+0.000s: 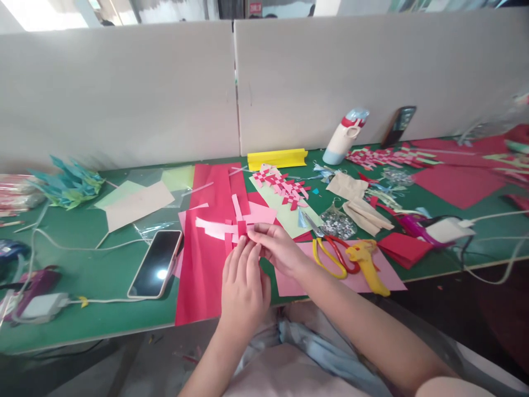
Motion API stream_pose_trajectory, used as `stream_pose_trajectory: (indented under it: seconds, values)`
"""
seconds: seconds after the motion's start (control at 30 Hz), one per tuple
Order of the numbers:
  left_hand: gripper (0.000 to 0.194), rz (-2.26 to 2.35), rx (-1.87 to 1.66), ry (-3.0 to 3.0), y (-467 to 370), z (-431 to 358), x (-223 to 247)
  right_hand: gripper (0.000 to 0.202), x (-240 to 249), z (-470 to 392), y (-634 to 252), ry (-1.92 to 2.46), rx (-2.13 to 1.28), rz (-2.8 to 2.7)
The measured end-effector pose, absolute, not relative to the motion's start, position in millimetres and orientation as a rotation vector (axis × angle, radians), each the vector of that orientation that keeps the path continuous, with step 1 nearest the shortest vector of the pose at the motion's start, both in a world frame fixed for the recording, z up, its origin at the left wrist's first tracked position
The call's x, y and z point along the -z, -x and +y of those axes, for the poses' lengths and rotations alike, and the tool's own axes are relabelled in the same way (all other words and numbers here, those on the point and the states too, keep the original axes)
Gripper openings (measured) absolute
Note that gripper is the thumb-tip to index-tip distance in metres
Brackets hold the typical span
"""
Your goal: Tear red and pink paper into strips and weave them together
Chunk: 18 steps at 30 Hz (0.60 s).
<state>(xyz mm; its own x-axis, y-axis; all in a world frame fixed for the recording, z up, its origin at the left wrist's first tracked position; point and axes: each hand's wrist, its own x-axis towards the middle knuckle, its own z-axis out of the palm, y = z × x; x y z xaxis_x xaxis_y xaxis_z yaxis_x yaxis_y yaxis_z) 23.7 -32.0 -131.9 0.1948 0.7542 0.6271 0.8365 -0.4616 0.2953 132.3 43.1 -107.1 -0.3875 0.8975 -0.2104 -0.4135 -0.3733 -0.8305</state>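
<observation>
Pink and red paper strips [219,227], crossed over one another, are pinched between my two hands above a large red paper sheet [200,286]. My left hand [246,275] comes from below with its fingers curled at the lower edge of the strips. From the right, my right hand [275,245] closes thumb and fingers on the same strips. Fingertips hide part of the crossing. Behind my hands, woven red-and-pink paper pieces [285,187] lie on a pale green sheet [308,216].
Scissors [330,262] and a yellow glue gun [370,267] lie on pink paper at right. A phone [156,264] is at left. At the back stand a bottle [345,138] and a grey partition [124,99]. White cables [103,248] cross the green table [111,317].
</observation>
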Motion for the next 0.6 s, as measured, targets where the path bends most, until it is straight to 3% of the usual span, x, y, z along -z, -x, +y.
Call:
stream_pose_trajectory:
  seconds: [0.27, 0.6]
  values:
    - [0.044, -1.805, 1.026, 2.402, -34.2, -29.9, 162.7, 0.028, 158.1, 66.0, -140.6, 1.225, -1.776, -1.259]
    - [0.029, -2.024, 1.506, 2.388, 7.9, -45.7, 143.1, 0.021, 171.6, 80.5, -148.6, 1.402, -1.062, -1.926]
